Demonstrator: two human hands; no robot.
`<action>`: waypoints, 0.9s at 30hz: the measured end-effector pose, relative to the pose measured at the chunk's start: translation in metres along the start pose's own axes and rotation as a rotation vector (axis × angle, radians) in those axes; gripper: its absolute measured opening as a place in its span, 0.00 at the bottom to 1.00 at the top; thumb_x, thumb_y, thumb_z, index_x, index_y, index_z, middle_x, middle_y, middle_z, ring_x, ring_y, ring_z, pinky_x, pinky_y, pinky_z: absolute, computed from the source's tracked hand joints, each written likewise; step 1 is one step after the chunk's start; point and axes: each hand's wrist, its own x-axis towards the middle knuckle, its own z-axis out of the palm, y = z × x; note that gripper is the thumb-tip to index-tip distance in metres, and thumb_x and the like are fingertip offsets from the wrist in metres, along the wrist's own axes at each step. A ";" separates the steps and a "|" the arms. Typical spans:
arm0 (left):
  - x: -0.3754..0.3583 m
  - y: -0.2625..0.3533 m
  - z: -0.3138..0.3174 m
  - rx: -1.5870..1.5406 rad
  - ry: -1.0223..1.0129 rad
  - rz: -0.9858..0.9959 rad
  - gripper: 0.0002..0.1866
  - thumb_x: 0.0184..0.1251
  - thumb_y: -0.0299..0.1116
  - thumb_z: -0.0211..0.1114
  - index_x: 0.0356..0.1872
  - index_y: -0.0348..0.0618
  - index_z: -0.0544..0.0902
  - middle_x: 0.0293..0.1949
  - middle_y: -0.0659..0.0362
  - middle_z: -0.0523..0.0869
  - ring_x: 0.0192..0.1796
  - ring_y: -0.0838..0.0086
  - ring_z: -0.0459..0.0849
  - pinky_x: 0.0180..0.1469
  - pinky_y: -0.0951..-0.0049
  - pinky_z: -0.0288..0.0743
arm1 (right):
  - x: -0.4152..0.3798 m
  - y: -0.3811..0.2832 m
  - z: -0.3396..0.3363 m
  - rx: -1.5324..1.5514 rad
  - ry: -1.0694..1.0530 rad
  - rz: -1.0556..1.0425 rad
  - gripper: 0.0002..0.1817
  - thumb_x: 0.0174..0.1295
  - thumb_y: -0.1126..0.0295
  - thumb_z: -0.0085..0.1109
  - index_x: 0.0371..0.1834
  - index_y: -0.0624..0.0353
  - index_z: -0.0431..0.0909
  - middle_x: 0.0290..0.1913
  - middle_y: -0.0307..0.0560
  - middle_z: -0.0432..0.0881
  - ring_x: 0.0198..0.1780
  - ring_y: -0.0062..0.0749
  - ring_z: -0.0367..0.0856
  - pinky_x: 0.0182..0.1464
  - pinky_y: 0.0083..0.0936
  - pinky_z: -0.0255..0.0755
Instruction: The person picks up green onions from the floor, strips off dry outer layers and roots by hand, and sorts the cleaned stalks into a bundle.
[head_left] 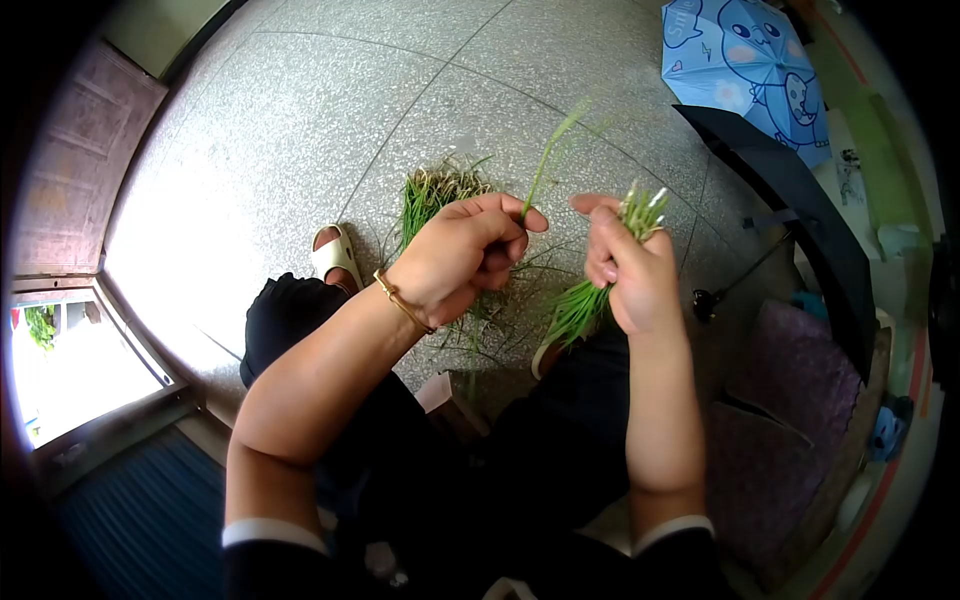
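My left hand (pixel 462 252) pinches a single thin green chive stalk (pixel 542 172) between thumb and forefinger, its upper part blurred and pointing up. To its right, my right hand (pixel 636 268) is wrapped round a bunch of chives (pixel 578 314). The pale root ends stick out above that fist, and the green leaves hang down below it. Behind my left hand, a pile of chives (pixel 440 195) lies on the floor, partly hidden by the hand. Loose chive scraps (pixel 480 330) are scattered on the floor under my hands.
The speckled tile floor (pixel 330 110) spreads ahead. At right stand an open blue cartoon umbrella (pixel 735 75) and an open black umbrella (pixel 790 215), near a purple patterned cloth (pixel 780 400). A pale slipper (pixel 335 255) is on one foot. A wooden door (pixel 75 160) is at left.
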 end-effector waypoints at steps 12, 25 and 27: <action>0.001 -0.002 0.003 -0.181 -0.030 0.206 0.09 0.68 0.32 0.49 0.40 0.39 0.76 0.28 0.63 0.76 0.29 0.80 0.73 0.34 0.80 0.68 | -0.003 0.012 0.011 -0.033 0.035 0.054 0.10 0.59 0.69 0.57 0.39 0.64 0.78 0.19 0.31 0.69 0.16 0.09 0.58 0.16 0.10 0.49; 0.008 -0.010 -0.012 -0.134 0.075 0.280 0.04 0.65 0.28 0.54 0.30 0.42 0.73 0.43 0.60 0.77 0.42 0.73 0.75 0.50 0.70 0.69 | 0.010 -0.013 -0.022 0.600 0.227 -0.054 0.14 0.65 0.59 0.49 0.28 0.57 0.72 0.23 0.36 0.67 0.16 0.12 0.58 0.16 0.11 0.52; 0.010 -0.011 -0.015 -0.036 0.141 0.277 0.05 0.65 0.29 0.54 0.29 0.42 0.73 0.42 0.61 0.77 0.41 0.75 0.74 0.49 0.71 0.68 | 0.011 -0.017 -0.052 0.714 -0.113 -0.087 0.17 0.65 0.55 0.45 0.28 0.56 0.72 0.24 0.37 0.66 0.15 0.14 0.55 0.15 0.12 0.50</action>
